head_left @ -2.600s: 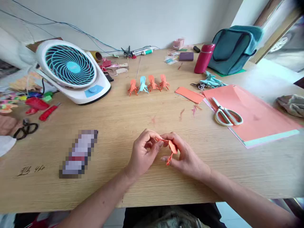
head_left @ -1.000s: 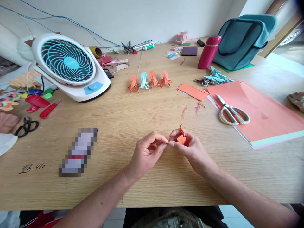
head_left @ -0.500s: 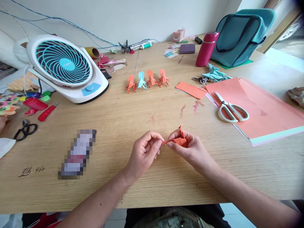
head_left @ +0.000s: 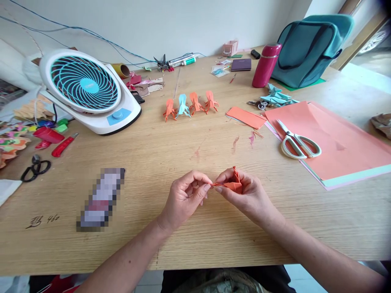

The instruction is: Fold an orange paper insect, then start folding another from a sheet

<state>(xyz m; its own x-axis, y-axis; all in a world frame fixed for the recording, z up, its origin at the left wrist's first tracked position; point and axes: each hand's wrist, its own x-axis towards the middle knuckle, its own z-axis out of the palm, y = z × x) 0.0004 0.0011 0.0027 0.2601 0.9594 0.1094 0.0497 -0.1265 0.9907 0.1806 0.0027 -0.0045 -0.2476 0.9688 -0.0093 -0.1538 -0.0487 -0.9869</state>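
Note:
An orange origami figure (head_left: 233, 186) of folded paper is held just above the table near its front edge. My right hand (head_left: 249, 195) grips its body, thumb in front and fingers behind. With thumb and forefinger, my left hand (head_left: 187, 197) pinches the tip of a thin folded limb that sticks out to the left. Another narrow limb points upward by the right fingers. Farther back stand several finished-looking paper figures, among them an orange one (head_left: 197, 103) and a light blue one (head_left: 183, 106).
White-handled scissors (head_left: 301, 144) lie on large orange paper sheets (head_left: 345, 142) at right. A stack of orange strips (head_left: 247, 118) is beside them. A fan (head_left: 88, 87), a blurred phone-like object (head_left: 100, 199) and black scissors (head_left: 36, 169) are at left. A pink bottle (head_left: 266, 67) and teal bag (head_left: 305, 53) stand behind.
Both hands keep their grip on the origami figure. The figure has tilted slightly, and its upward limb shows more plainly. The whole view has shifted a little.

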